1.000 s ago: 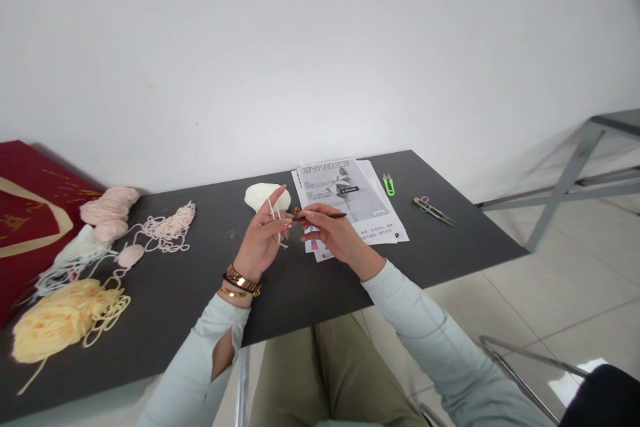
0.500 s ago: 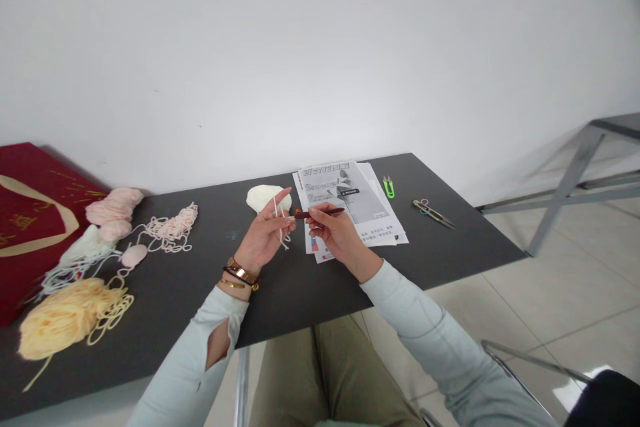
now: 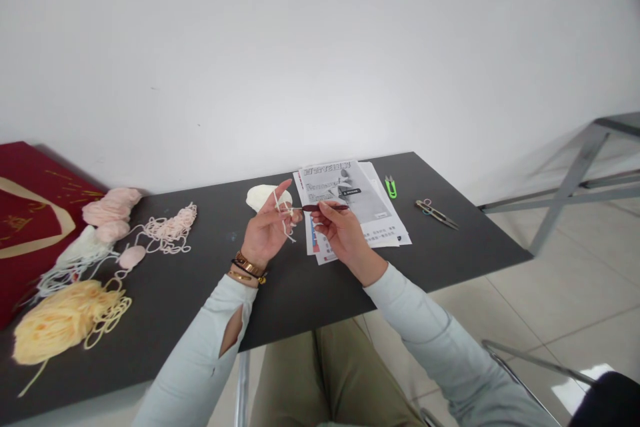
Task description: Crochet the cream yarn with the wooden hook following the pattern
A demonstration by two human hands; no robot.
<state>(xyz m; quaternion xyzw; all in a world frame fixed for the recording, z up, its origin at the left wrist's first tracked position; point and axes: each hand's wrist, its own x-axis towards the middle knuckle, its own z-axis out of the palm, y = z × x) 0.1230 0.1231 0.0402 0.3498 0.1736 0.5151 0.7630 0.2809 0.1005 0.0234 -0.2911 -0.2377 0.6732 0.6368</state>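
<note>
My left hand point(image 3: 269, 230) is raised above the dark table point(image 3: 280, 287), with a cream yarn strand point(image 3: 281, 212) wound over its fingers and pinched at the thumb. My right hand point(image 3: 340, 230) grips a dark red crochet hook point(image 3: 325, 207), whose tip points left into the yarn at my left fingertips. A cream yarn ball point(image 3: 260, 195) lies on the table just behind my left hand.
Printed instruction sheets point(image 3: 353, 207) lie under my right hand. Green thread snips point(image 3: 391, 185) and small scissors point(image 3: 434, 212) lie to the right. Pink yarn balls point(image 3: 113, 207), loose pink yarn point(image 3: 170, 228) and a yellow yarn heap point(image 3: 60, 323) sit left, beside a red box point(image 3: 30, 213).
Both hands shifted slightly. The hook tip has moved left until it meets the yarn on my left fingers, and my left thumb now pinches the strand.
</note>
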